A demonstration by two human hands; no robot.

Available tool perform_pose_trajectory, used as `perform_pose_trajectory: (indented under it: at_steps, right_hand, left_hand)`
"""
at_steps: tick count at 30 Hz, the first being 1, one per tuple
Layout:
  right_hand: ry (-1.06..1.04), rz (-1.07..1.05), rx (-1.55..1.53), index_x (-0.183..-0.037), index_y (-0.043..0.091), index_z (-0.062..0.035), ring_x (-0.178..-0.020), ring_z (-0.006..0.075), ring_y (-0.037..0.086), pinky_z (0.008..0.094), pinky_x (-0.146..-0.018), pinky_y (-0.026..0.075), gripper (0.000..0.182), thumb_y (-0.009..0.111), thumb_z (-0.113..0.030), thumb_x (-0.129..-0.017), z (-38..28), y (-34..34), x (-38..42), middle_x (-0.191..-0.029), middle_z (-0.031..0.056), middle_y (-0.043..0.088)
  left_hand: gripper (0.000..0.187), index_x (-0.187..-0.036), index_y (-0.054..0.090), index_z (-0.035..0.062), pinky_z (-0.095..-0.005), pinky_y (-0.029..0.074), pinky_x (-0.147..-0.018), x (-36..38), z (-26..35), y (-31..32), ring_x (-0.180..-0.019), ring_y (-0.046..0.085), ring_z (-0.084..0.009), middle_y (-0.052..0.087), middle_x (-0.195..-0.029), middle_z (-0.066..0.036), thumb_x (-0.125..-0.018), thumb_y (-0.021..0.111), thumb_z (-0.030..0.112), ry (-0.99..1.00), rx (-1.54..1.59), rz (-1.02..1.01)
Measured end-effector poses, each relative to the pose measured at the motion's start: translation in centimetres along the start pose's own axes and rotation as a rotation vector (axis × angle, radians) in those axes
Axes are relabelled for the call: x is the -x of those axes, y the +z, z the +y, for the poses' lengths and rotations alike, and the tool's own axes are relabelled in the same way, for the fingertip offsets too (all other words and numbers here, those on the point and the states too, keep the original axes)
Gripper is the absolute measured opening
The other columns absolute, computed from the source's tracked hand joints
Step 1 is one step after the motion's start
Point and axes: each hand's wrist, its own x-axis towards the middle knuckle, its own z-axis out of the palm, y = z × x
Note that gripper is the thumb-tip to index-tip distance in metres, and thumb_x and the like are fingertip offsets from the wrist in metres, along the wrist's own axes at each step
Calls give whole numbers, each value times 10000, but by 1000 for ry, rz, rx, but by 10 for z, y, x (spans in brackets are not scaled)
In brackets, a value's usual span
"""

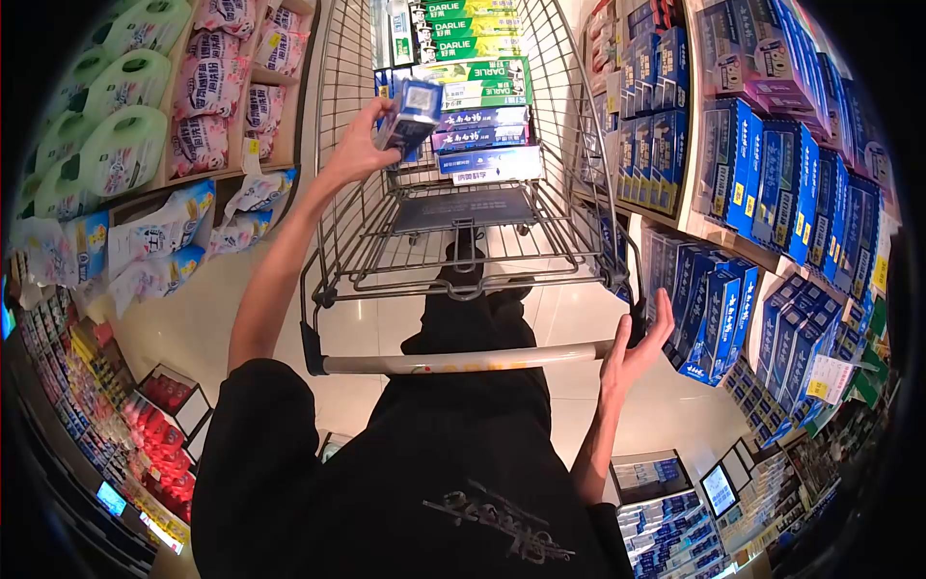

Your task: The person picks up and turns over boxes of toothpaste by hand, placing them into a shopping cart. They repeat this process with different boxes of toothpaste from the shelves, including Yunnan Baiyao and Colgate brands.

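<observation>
Box in left hand — near cart edge

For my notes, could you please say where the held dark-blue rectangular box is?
In the head view, the box is in the person's left grip, over the left side of the grey metal wire cart.

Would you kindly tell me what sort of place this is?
Most likely a supermarket aisle: a cart holding Darlie boxes, rows of pink packs and blue boxes alongside.
</observation>
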Motion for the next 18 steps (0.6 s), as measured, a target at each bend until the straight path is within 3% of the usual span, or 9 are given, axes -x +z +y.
perform_pose_trajectory:
  at_steps: [4,8,11,13,15,16,18]
  right_hand:
    - [87,10,60,-1322,450,17,-1212,354,457,436,-1026,345,500,577,-214,-898,5,9,-2,-1319,206,460]
    - [104,16,95,-1315,457,16,-1215,358,453,440,-1025,345,494,572,-232,-904,6,11,-3,-1315,206,464]
    - [80,-17,204,-1314,456,19,-1222,349,451,433,-1024,349,497,599,-178,-880,-16,5,-11,-1320,200,464]
    - [-186,35,214,-1308,478,-8,-1231,333,450,436,-1022,355,504,631,-92,-835,-54,4,-22,-1327,188,467]
    - [-336,-319,-63,-1300,511,-64,-1232,340,450,452,-1022,358,570,662,-12,-753,-93,26,-41,-1349,182,452]
    - [-426,-500,-58,-1270,548,-111,-1221,356,455,485,-1017,361,553,632,7,-736,-117,50,-54,-1369,185,430]
    - [-758,-611,134,-1312,485,-127,-1209,339,468,468,-984,407,568,578,-17,-762,-142,109,-75,-1378,185,418]
  left_hand:
    - [585,-1151,466,59,-374,451,-860,5,-18,11,-1002,581,-311,581,-1087,-159,-616,699,96,-231,58,-217]
    - [525,-1119,457,67,-385,454,-786,19,-33,27,-931,583,-319,577,-1047,-142,-655,700,30,-225,-38,-389]
    - [492,-1114,459,74,-377,456,-787,42,-46,44,-930,583,-322,576,-1048,-131,-680,672,-18,-263,166,-278]
    - [485,-1115,464,83,-373,457,-826,48,-41,42,-991,584,-313,579,-1071,-119,-685,635,-65,-288,229,-291]
    - [488,-1109,473,84,-373,454,-871,43,-18,34,-1041,576,-304,586,-1074,-112,-673,626,-76,-114,116,-324]
    - [485,-1113,489,74,-374,454,-890,41,-11,29,-1063,568,-306,588,-1076,-103,-668,615,-74,-90,138,-372]
    - [480,-1118,496,63,-377,454,-893,35,-3,21,-1068,566,-312,589,-1091,-107,-671,605,-72,-19,187,-419]
